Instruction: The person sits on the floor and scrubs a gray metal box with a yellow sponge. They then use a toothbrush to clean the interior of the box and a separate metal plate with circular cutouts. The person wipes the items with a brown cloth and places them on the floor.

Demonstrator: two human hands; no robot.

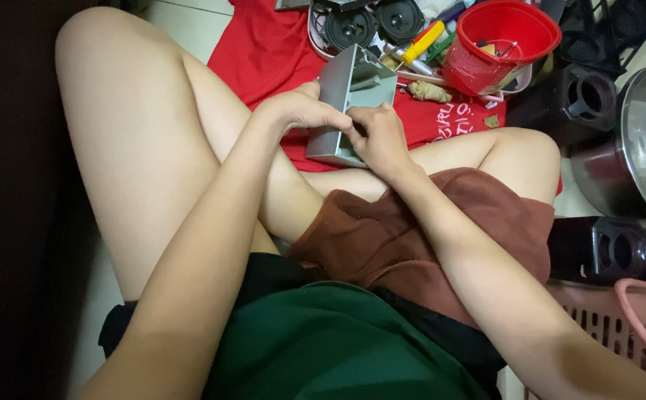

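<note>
White printed lettering sits on the red cloth (263, 52) spread on the floor, near its right edge; no packages or screens show.

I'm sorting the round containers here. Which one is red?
The red plastic bucket beside the yellow-handled screwdriver; the large pot at right is bare metal.

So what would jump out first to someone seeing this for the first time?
Probably the grey metal box at the centre, gripped from both sides by the left hand and right hand above the person's crossed legs. Next, the red bucket at the top right, standing on a red cloth beside a yellow-handled screwdriver and two black speakers.
</note>
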